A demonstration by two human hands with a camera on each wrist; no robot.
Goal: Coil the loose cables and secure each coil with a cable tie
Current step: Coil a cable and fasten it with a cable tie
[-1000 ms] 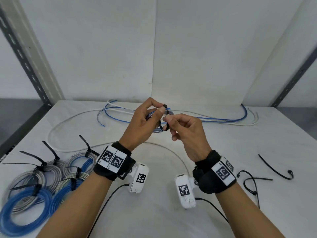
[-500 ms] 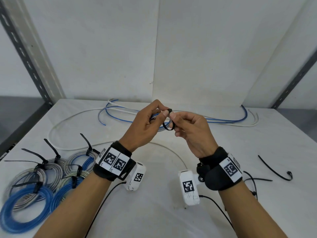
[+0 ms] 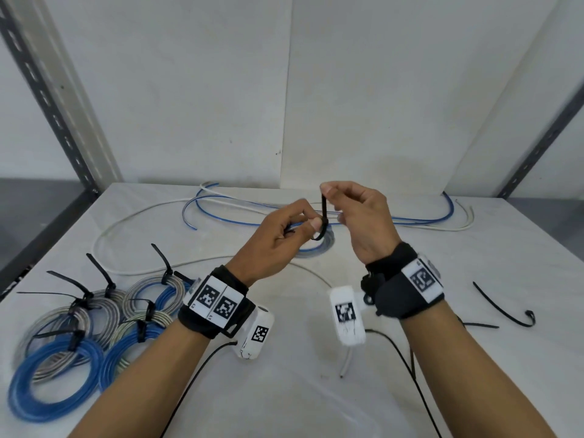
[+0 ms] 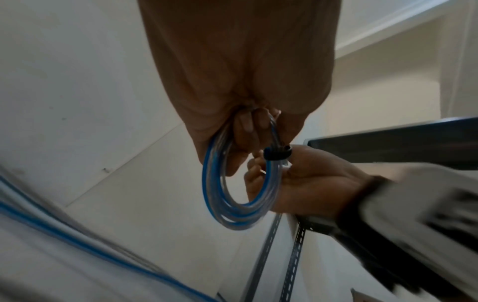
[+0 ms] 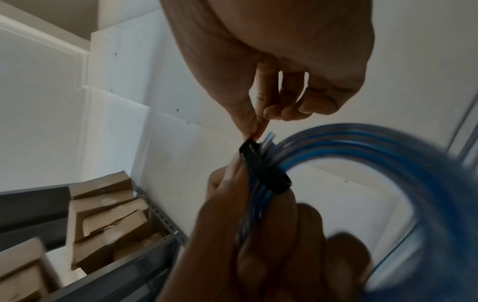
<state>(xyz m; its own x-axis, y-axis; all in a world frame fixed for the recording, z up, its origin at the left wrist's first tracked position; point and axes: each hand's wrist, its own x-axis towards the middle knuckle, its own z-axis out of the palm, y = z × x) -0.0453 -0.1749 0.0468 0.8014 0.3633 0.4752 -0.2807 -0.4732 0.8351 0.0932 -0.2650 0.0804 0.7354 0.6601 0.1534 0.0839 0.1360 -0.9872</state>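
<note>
My left hand [image 3: 308, 221] holds a small coil of blue and clear cable [image 3: 319, 248] above the middle of the white table [image 3: 303, 393]. A black cable tie [image 3: 324, 213] is looped round the coil beside my left thumb. My right hand [image 3: 327, 189] pinches the tie's tail between thumb and forefinger and holds it straight up. In the left wrist view the coil [image 4: 232, 196] hangs below my left fingers [image 4: 245, 132], with the tie's head [image 4: 277, 153] on its right side. In the right wrist view the tie [image 5: 266, 175] sits snug round the strands [image 5: 362, 147].
Several tied coils [image 3: 94, 327] lie at the table's front left, their tie tails sticking up. Loose blue cable [image 3: 426, 220] and white cable [image 3: 126, 222] trail across the back. Spare black ties [image 3: 502, 308] lie at the right. Slotted shelf uprights stand at both sides.
My right hand has risen and drawn the tie's tail upward, so the loop has closed tighter on the coil. My left hand keeps its hold on the coil.
</note>
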